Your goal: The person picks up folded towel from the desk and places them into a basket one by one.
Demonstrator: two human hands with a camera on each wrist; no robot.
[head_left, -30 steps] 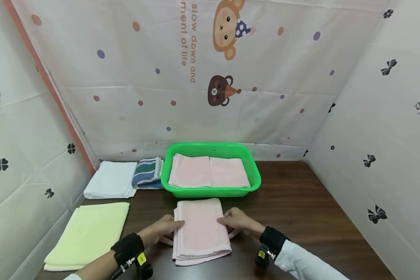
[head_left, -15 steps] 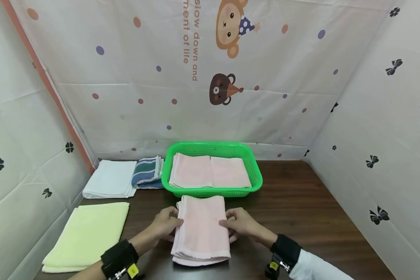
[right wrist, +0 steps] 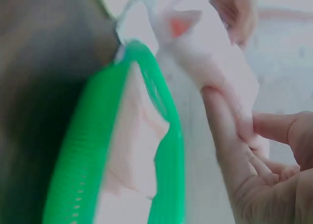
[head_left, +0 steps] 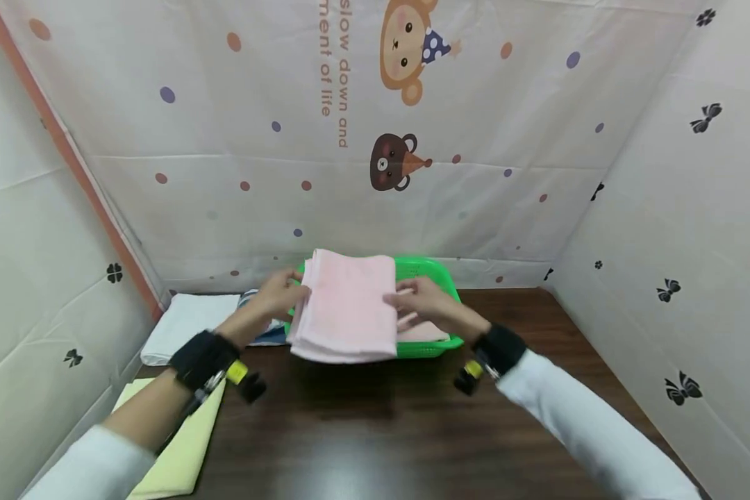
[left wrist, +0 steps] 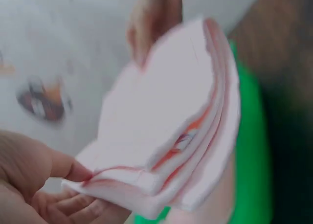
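Note:
A folded pink towel (head_left: 350,305) is held up in front of and over the green basket (head_left: 428,267). My left hand (head_left: 281,298) pinches its left edge, thumb on top and fingers beneath. On the opposite edge my right hand (head_left: 428,305) grips the cloth the same way. The left wrist view shows the layered folds of the towel (left wrist: 156,106), with a small tag between them. In the right wrist view, pink towels (right wrist: 137,150) lie inside the basket (right wrist: 168,185), below the held one. The held towel hides most of the basket in the head view.
A folded white towel (head_left: 187,319) lies at the back left. Beside it is a blue striped towel (head_left: 271,337), partly hidden by my left hand. A yellow towel (head_left: 181,444) lies at the front left under my forearm. A printed cloth wall (head_left: 225,139) stands behind the table.
Both hands have lifted the folded pink towel off the table and carried it forward over the basket. The basket and the other towels have stayed in place.

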